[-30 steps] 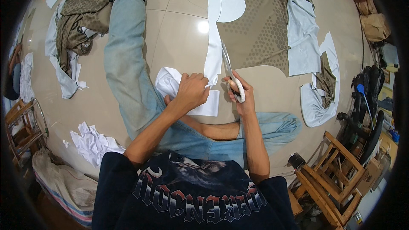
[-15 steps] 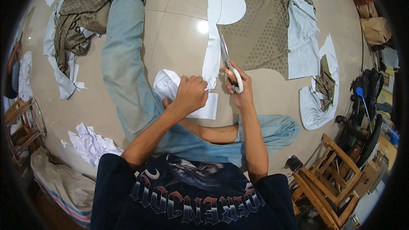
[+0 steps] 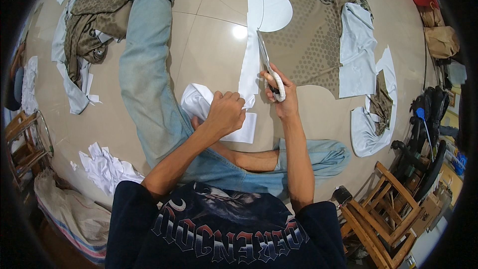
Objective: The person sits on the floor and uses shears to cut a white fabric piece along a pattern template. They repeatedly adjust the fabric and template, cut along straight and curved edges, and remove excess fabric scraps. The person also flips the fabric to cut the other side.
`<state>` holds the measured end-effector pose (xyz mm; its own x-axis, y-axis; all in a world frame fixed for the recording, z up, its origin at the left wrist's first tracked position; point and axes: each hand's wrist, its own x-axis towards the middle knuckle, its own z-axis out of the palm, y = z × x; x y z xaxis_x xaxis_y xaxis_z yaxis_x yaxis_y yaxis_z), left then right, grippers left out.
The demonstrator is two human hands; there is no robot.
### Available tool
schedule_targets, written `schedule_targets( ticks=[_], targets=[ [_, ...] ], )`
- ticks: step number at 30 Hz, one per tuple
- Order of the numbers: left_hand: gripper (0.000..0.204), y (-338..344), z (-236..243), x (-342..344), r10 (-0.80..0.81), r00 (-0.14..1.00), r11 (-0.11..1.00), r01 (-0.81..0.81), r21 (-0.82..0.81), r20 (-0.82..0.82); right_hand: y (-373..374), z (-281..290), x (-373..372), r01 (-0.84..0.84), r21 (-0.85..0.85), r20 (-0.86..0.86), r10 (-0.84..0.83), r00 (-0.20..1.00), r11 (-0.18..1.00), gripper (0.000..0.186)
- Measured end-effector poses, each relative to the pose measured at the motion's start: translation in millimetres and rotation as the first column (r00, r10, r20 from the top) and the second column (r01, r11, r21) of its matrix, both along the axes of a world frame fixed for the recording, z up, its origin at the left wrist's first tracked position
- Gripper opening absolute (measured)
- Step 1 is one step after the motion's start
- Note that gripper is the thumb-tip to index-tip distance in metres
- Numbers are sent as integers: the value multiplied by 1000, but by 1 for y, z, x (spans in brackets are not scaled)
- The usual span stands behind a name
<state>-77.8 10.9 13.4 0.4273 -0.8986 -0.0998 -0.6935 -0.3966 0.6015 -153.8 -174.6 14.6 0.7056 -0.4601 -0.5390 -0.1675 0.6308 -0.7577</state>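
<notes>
In my right hand (image 3: 280, 91) is a pair of scissors (image 3: 265, 56) with white-wrapped handles, its blades pointing away from me. The tips lie at the seam between a white fabric strip (image 3: 251, 65) and a brown patterned fabric panel (image 3: 301, 35). My left hand (image 3: 226, 112) is closed on the near end of the white strip, over my bent leg. Loose white fabric (image 3: 196, 98) bunches beside that hand. A white half-round area (image 3: 275, 8) shows at the top of the brown panel, next to the strip.
More brown and white cloth (image 3: 94, 25) lies left of my outstretched leg. A white scrap pile (image 3: 107, 167) rests at lower left near a woven sack (image 3: 69, 209). Cut pieces (image 3: 376, 109) lie on the right. Wooden stools (image 3: 386, 209) stand at lower right.
The scissors stay at the strip's edge, their blades closer together than before. My left hand keeps its grip on the strip. The whole view has shifted slightly.
</notes>
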Motion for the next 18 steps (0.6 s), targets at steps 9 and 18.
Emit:
schedule_targets(
  ticks=[9,18],
  targets=[
    [11,0,-3,-1,-6,1000,1000,6,-16,5,5,0,5,-32,-45,-63,29,998,998,48],
    [23,14,9,44,449,884,890,-455,-20,-127,11,22,-60,114,33,-47,-112,993,993,52]
  ],
)
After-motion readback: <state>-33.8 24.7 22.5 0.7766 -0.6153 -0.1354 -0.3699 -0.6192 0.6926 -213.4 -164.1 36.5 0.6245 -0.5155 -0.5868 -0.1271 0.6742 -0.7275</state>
